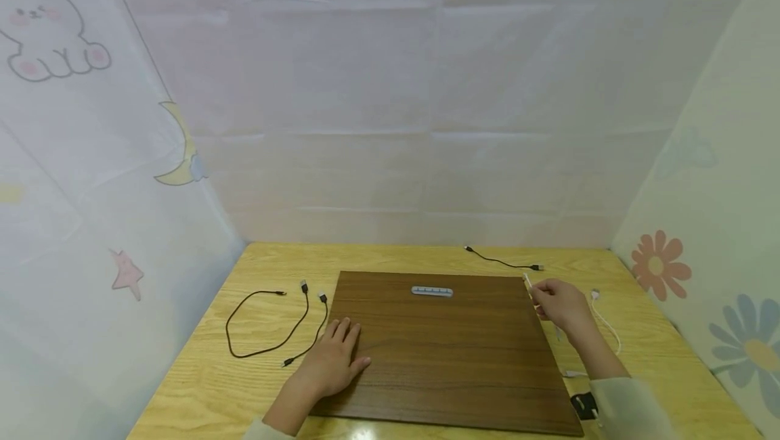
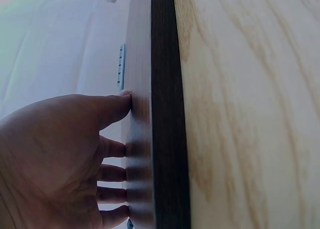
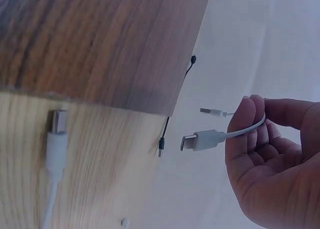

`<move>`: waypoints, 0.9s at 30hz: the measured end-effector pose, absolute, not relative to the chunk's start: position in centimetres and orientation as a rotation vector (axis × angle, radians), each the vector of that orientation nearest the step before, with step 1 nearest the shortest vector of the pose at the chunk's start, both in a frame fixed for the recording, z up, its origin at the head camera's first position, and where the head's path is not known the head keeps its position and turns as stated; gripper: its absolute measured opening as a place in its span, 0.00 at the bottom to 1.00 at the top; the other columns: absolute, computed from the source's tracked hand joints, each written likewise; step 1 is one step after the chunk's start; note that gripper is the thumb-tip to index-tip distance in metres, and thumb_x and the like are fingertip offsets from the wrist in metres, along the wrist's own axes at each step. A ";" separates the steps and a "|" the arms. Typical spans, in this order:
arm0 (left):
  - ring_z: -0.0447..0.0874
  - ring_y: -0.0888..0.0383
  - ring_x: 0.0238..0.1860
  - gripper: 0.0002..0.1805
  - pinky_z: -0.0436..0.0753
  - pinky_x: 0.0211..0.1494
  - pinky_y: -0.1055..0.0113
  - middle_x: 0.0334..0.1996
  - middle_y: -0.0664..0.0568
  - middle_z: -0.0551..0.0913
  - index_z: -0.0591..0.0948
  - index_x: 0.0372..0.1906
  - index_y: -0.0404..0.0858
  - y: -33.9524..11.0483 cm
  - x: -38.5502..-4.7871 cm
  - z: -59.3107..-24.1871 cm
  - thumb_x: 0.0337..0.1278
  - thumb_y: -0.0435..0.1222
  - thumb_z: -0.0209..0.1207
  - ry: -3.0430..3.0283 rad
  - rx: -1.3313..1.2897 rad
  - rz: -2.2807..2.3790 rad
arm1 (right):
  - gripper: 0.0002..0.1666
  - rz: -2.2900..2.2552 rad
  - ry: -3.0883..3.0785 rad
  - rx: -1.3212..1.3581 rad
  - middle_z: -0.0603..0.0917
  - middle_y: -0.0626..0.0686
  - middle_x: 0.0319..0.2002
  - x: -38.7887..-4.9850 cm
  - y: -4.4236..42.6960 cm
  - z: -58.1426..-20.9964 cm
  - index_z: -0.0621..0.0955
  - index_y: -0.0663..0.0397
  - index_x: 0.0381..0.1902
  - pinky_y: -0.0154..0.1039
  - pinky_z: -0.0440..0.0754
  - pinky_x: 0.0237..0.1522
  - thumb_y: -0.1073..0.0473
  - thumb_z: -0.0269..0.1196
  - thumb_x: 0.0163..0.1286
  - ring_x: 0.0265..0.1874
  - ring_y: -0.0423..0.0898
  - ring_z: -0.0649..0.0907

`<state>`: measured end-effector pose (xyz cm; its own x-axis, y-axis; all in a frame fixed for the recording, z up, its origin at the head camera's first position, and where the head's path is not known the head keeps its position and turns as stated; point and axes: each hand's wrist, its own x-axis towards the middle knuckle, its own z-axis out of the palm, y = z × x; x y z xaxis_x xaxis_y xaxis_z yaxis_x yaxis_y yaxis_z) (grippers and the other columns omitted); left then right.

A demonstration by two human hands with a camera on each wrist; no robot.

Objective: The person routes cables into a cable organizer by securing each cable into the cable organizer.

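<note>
My left hand [image 1: 329, 365] rests on the left part of a dark brown wooden board [image 1: 451, 352], fingers spread. The left wrist view shows the thumb and fingertips [image 2: 114, 149] touching the board's top face, above its dark edge. Beyond the board's right edge, my right hand [image 1: 563, 304] pinches a white USB cable [image 3: 242, 131] between thumb and fingers. A USB-C plug [image 3: 207, 140] sticks out from the grip, with a USB-A plug [image 3: 215, 112] behind it. On the board near its back edge lies a pale cable holder strip [image 1: 432, 291] with several slots.
Two black cables [image 1: 228, 332] lie left of the board; another black cable [image 1: 502, 262] lies behind it. To the right are a white cable [image 1: 611, 332], a white plug [image 1: 574, 374] and a black item [image 1: 585, 406] partly under the sleeve. Printed cloth walls [image 1: 426, 176] surround the table.
</note>
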<state>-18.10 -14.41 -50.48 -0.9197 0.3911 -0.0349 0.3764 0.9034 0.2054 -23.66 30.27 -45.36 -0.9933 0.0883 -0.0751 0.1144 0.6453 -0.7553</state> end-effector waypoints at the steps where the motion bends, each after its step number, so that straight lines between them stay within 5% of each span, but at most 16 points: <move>1: 0.59 0.32 0.74 0.40 0.66 0.73 0.41 0.73 0.32 0.63 0.66 0.74 0.33 -14.4 -18.1 -50.5 0.72 0.57 0.54 2.991 0.604 0.298 | 0.24 -1.292 2.827 0.172 0.84 0.68 0.44 -23.6 30.1 -45.4 0.77 0.74 0.57 0.46 0.88 0.39 0.55 0.52 0.80 0.37 0.55 0.87; 27: 0.58 0.31 0.74 0.39 0.63 0.74 0.41 0.74 0.32 0.63 0.66 0.74 0.31 -14.3 -17.8 -50.0 0.73 0.56 0.53 2.981 0.604 0.331 | 0.15 -1.084 2.967 0.094 0.85 0.56 0.33 -23.5 26.5 -46.1 0.82 0.65 0.48 0.39 0.81 0.27 0.57 0.57 0.77 0.28 0.47 0.84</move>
<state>-17.84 -14.33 -49.97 -0.9188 0.3929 -0.0372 0.3752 0.8988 0.2266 -23.52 26.55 -46.09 -0.9981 0.0622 -0.0028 0.0494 0.7631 -0.6443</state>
